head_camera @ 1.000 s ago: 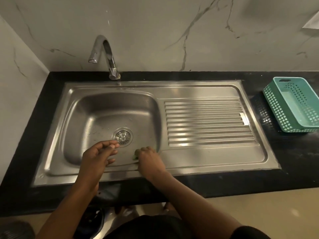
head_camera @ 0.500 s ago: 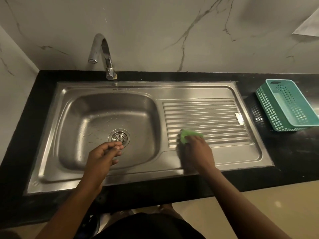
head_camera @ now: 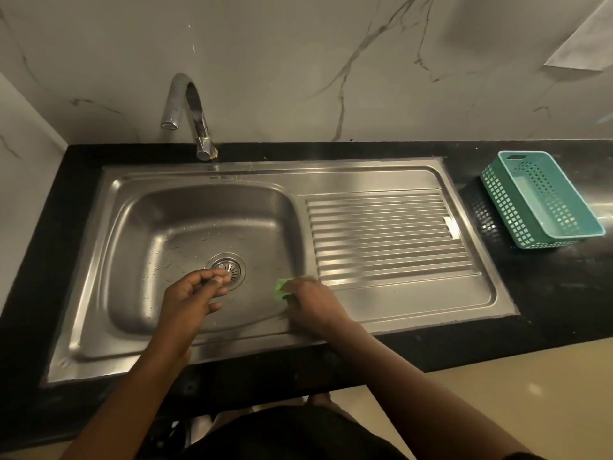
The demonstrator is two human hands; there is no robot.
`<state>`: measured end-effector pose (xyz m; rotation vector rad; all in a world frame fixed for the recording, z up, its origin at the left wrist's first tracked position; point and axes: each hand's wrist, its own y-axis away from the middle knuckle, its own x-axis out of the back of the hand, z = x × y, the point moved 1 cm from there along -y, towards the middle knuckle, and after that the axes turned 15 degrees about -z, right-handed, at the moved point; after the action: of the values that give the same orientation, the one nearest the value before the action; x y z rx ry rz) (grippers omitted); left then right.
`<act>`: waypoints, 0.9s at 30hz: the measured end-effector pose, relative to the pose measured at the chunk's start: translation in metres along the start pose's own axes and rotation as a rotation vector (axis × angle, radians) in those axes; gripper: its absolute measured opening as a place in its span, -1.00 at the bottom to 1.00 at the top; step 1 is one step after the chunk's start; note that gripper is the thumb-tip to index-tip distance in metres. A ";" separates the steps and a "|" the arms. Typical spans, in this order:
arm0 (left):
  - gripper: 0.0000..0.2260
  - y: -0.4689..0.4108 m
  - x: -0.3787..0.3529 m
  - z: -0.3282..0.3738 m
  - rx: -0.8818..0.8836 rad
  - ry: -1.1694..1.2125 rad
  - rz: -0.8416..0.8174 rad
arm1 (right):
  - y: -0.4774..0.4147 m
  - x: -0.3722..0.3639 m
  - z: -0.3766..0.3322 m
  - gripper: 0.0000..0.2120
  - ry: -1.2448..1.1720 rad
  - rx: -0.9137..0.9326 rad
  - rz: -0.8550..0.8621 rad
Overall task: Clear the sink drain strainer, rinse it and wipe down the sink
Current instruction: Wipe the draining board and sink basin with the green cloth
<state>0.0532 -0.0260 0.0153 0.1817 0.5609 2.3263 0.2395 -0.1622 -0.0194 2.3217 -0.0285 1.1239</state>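
A stainless steel sink [head_camera: 139,247] with a ribbed drainboard [head_camera: 388,237] is set into a black counter. The round metal drain strainer [head_camera: 232,265] sits in the basin floor, with small specks of debris scattered around it. My left hand [head_camera: 189,300] hovers over the basin just in front of the strainer, fingertips pinched together; whether it holds anything is unclear. My right hand [head_camera: 311,303] presses a green sponge [head_camera: 281,289] on the rim between basin and drainboard.
A chrome tap [head_camera: 192,111] stands behind the basin, with no water running. A teal plastic basket [head_camera: 537,200] sits on the black counter [head_camera: 547,293] to the right. A marble wall rises behind and to the left.
My right hand with the sponge went from the basin's front rim out onto the drainboard ribs, then back left to the basin edge. My left hand stayed near the strainer.
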 end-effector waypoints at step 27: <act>-0.85 0.057 0.107 -0.031 0.020 0.183 0.299 | 0.015 -0.020 -0.014 -0.57 0.256 0.297 -0.383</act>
<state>-0.0691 0.0002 0.0098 0.0645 0.6874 2.6465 0.2125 -0.1721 -0.0203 2.2733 0.6902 1.2755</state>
